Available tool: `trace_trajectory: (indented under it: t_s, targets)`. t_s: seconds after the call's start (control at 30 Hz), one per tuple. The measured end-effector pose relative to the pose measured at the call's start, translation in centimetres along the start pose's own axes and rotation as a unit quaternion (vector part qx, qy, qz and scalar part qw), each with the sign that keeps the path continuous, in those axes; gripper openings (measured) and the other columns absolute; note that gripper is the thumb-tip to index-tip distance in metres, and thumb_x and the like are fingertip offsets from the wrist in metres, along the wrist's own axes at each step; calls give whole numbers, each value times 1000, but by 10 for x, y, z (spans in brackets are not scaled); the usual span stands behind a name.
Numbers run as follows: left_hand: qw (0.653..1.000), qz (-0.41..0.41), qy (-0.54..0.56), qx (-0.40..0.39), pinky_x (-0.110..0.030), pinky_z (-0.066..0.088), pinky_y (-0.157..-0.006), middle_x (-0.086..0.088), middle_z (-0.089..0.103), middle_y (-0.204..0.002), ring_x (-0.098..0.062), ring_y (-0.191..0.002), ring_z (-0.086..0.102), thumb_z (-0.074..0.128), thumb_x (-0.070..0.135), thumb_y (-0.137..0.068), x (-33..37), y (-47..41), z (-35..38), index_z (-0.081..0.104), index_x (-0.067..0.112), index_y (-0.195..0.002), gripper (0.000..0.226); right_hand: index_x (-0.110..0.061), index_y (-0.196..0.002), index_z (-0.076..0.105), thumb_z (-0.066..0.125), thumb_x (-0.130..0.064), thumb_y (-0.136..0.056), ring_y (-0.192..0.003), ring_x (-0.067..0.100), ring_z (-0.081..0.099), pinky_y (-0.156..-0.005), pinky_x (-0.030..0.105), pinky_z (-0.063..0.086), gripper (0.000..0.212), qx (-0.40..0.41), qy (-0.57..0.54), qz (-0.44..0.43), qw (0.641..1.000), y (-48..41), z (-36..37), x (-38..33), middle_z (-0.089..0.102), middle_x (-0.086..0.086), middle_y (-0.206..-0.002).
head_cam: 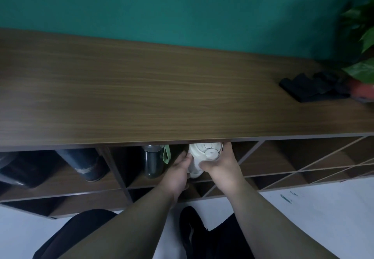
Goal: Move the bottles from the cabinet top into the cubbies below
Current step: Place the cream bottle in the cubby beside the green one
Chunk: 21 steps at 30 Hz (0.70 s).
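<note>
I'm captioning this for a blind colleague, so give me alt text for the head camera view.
Both hands, left hand and right hand, hold a white bottle inside a middle cubby beside a dark bottle. More dark bottles fill the cubby to the left, under the wooden cabinet top.

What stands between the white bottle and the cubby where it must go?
Nothing visible. Both hands, left and right, hold the white bottle at the cubby's mouth, beside the dark bottle already inside.

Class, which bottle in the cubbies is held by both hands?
The white bottle, gripped between left hand and right hand; the dark bottles stand untouched further left.
</note>
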<state>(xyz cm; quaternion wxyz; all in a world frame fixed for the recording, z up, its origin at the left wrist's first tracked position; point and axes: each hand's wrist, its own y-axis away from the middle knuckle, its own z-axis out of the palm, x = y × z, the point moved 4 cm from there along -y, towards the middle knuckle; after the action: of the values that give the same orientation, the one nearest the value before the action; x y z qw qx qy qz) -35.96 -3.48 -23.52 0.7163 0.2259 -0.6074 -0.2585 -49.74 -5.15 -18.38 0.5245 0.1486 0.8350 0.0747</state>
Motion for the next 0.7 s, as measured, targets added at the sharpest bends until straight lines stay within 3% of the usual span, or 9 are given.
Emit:
trace_trajectory:
  t_s: [0.1,0.2,0.27,0.33,0.43,0.57,0.7]
  targets:
    - [1000,6,12,2,-43,40,-103,7,58,-146,-21,-127,58,43,52,-102,3,2,2,38,42,-154,53,-30,-129,47,76,5,-68,-112,12,65,-94,31,51,76,-21,-38,10,999,0,-5,5,68,-9,-118]
    - [999,19,26,8,-40,40,-104,4,57,-149,-21,-131,57,43,46,-104,6,3,4,38,35,-156,53,-26,-133,51,74,-4,-60,-110,12,65,-102,41,50,80,-24,-37,18,999,0,-7,8,70,-9,-116]
    - [999,39,17,2,-35,45,-93,11,65,-134,-14,-118,62,41,46,-105,8,4,5,45,37,-150,46,-28,-132,53,72,-9,-59,-110,12,66,-102,42,50,77,-33,-43,32,998,2,-7,7,71,-10,-115]
    - [998,56,10,-4,-32,45,-84,19,66,-114,-4,-102,62,38,45,-106,11,6,7,50,42,-141,36,-28,-131,54,73,-6,-65,-109,11,66,-100,37,50,72,-47,-44,36,997,5,-6,5,71,-10,-115]
    - [999,52,11,-3,-35,44,-88,15,65,-119,-11,-110,61,38,47,-106,14,9,7,50,43,-141,38,-25,-131,53,72,4,-74,-107,9,65,-91,28,50,67,-56,-42,34,997,6,-5,5,70,-8,-115]
    - [999,45,0,4,-32,45,-84,17,64,-113,-8,-105,61,38,47,-106,15,12,6,51,50,-127,25,-26,-132,52,69,7,-77,-106,5,63,-81,20,46,66,-62,-43,31,997,9,-6,2,69,-9,-116]
    - [999,35,9,5,-38,43,-96,8,60,-131,-21,-120,58,40,49,-105,17,12,7,46,43,-147,44,-32,-126,51,69,6,-78,-102,-2,61,-77,16,44,64,-63,-40,29,997,13,-6,2,66,-15,-113]
